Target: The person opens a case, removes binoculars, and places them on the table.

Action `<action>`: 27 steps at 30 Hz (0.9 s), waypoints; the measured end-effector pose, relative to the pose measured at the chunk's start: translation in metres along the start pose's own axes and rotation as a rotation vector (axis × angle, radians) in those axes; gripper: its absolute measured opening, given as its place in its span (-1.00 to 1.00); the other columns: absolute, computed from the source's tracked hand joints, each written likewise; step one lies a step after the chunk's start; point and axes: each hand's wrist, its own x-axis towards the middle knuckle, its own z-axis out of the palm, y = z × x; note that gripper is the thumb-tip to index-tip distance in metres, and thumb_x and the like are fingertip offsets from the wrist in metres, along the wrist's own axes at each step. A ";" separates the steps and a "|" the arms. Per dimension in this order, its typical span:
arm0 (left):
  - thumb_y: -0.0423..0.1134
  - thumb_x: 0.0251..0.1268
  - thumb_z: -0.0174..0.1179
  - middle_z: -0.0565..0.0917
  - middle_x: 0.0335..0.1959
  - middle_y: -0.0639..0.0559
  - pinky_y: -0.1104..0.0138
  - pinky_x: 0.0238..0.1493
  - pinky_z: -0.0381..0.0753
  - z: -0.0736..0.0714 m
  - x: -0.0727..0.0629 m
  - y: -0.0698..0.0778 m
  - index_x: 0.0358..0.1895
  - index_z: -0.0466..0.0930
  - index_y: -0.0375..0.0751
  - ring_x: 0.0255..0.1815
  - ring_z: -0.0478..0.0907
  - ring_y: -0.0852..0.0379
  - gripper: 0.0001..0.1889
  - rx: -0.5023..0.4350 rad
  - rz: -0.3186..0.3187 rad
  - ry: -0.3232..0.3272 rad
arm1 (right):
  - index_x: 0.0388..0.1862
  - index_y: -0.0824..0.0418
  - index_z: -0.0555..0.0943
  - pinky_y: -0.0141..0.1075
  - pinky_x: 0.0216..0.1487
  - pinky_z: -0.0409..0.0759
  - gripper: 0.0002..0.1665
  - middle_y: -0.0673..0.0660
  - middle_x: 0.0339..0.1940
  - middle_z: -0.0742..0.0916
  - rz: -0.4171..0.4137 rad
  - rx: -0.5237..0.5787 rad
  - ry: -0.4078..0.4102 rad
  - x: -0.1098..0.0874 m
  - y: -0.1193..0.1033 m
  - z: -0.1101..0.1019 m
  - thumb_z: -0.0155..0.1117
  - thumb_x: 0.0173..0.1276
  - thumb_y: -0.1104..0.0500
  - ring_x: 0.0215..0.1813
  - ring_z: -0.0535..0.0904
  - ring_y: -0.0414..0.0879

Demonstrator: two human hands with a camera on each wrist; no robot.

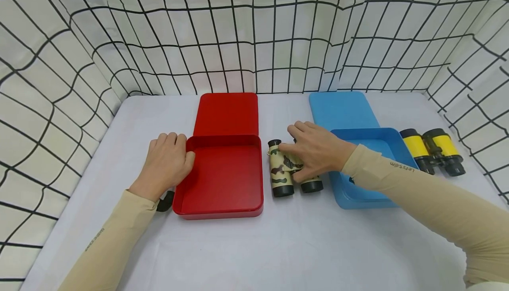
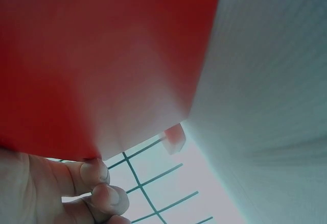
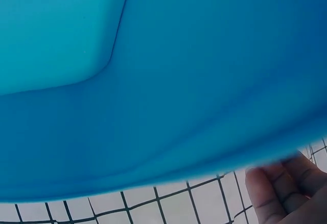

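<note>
My left hand (image 1: 167,158) is at the left wall of an open red box (image 1: 222,211), gripping its upper edge with the thumb over the rim. Its curled fingertips (image 2: 110,196) show at the box's edge in the left wrist view. Spread fingers of my right hand (image 1: 318,149) lie over camouflage-patterned binoculars (image 1: 277,167), which rest on the table between the two boxes. The hand covers the binoculars' middle and much of the right barrel. Under my right forearm stands an open blue box (image 1: 342,198); its wall fills most of the right wrist view.
A red lid (image 1: 226,114) and a blue lid (image 1: 343,109) lie behind their boxes. Yellow-and-black binoculars (image 1: 435,149) are right of the blue box. Partly hidden by my left wrist, a black object (image 1: 165,201) lies beside the red box. Black wire mesh (image 1: 254,43) encloses the white table (image 1: 278,251).
</note>
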 end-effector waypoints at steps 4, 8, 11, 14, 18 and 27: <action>-0.26 0.32 -0.07 0.39 -0.47 -0.15 0.22 -0.34 0.20 0.000 0.000 0.000 -0.40 0.32 -0.27 -0.39 0.30 -0.08 -0.83 0.003 0.003 0.009 | 0.04 -0.12 0.55 -0.18 -0.12 0.54 -0.42 0.12 -0.15 0.58 0.000 0.005 0.004 -0.001 0.000 0.001 0.28 0.07 -0.31 -0.10 0.46 -0.05; -0.26 0.32 -0.08 0.39 -0.48 -0.15 0.22 -0.35 0.20 0.000 0.000 0.000 -0.41 0.32 -0.27 -0.40 0.30 -0.08 -0.83 0.004 0.006 0.014 | 0.03 -0.10 0.54 -0.19 -0.15 0.52 -0.44 0.12 -0.17 0.57 -0.005 0.008 0.012 -0.001 -0.001 0.003 0.27 0.07 -0.29 -0.13 0.46 -0.05; -0.26 0.32 -0.07 0.39 -0.48 -0.15 0.22 -0.35 0.20 0.001 0.000 0.000 -0.41 0.32 -0.26 -0.40 0.30 -0.07 -0.84 0.001 0.004 0.013 | 0.03 -0.09 0.54 -0.20 -0.17 0.50 -0.43 0.12 -0.19 0.57 -0.004 0.016 0.007 -0.002 -0.001 0.005 0.28 0.08 -0.30 -0.16 0.45 -0.05; -0.26 0.32 -0.07 0.39 -0.48 -0.15 0.22 -0.35 0.20 0.001 0.000 0.000 -0.41 0.32 -0.26 -0.40 0.30 -0.07 -0.84 -0.002 0.005 0.011 | 0.04 -0.09 0.54 -0.20 -0.18 0.49 -0.43 0.12 -0.20 0.57 0.000 0.022 -0.008 -0.003 -0.001 0.005 0.27 0.09 -0.30 -0.17 0.45 -0.06; -0.26 0.31 -0.09 0.39 -0.49 -0.15 0.22 -0.36 0.20 0.000 -0.001 0.001 -0.42 0.32 -0.26 -0.41 0.30 -0.07 -0.83 -0.004 0.009 0.018 | 0.06 -0.09 0.53 -0.20 -0.17 0.49 -0.42 0.12 -0.19 0.57 0.006 0.024 -0.024 -0.004 -0.002 0.004 0.26 0.10 -0.30 -0.17 0.45 -0.06; -0.28 0.31 -0.07 0.39 -0.48 -0.16 0.21 -0.35 0.19 0.000 -0.001 0.001 -0.42 0.32 -0.27 -0.41 0.30 -0.08 -0.84 -0.011 0.015 0.025 | 0.10 -0.10 0.53 -0.20 -0.13 0.53 -0.41 0.12 -0.12 0.59 0.022 0.051 -0.065 -0.003 -0.003 0.007 0.26 0.13 -0.31 -0.11 0.48 -0.05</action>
